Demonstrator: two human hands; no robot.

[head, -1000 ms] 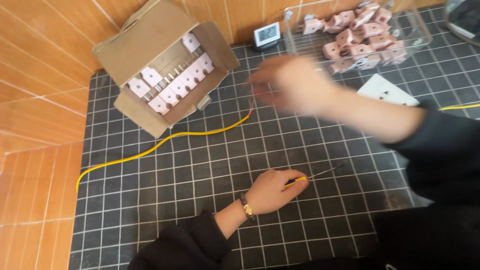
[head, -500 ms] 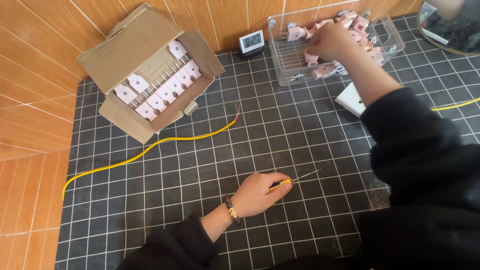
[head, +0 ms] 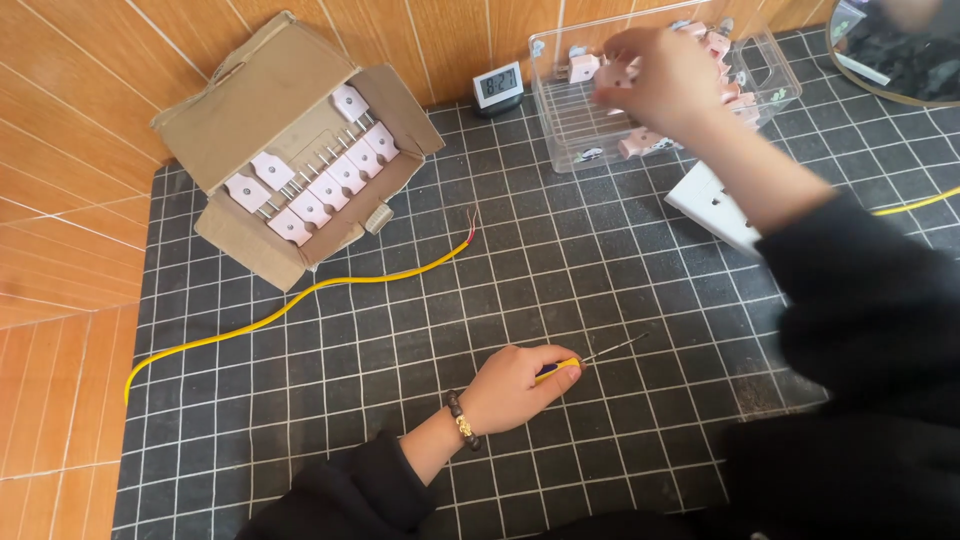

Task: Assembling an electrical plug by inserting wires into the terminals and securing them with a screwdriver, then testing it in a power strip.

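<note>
- Head view: the left hand (head: 510, 385) rests on the black gridded mat (head: 400, 330) that covers the desk, fingers curled shut around the yellow handle of a small screwdriver (head: 580, 362).
- The screwdriver lies nearly flat, its long axis running from the fist up and to the right; the thin metal shaft ends in a tip that points toward the right arm's dark sleeve.
- The right hand (head: 655, 75) is raised over the clear plastic bin (head: 560, 120) at the far edge of the mat, fingers pinched on a small pale pink plug (head: 608, 78); motion blur hides how firm that grip is.
- More pink plugs (head: 640, 143) lie loose inside the bin, directly under and beside the right hand.
- The bin lies up and to the right of the left hand, well apart; the right hand is much the nearer to it.
- A white socket plate (head: 712, 205) lies on the mat just beside the right forearm, between bin and screwdriver.
- An open cardboard box (head: 290, 150) at the far left holds pink plugs in rows, prongs showing.
- A yellow wire (head: 300, 300) runs from the left edge of the mat to a bared end near the box; a small digital clock (head: 497, 87) stands against the wall, between box and bin.
</note>
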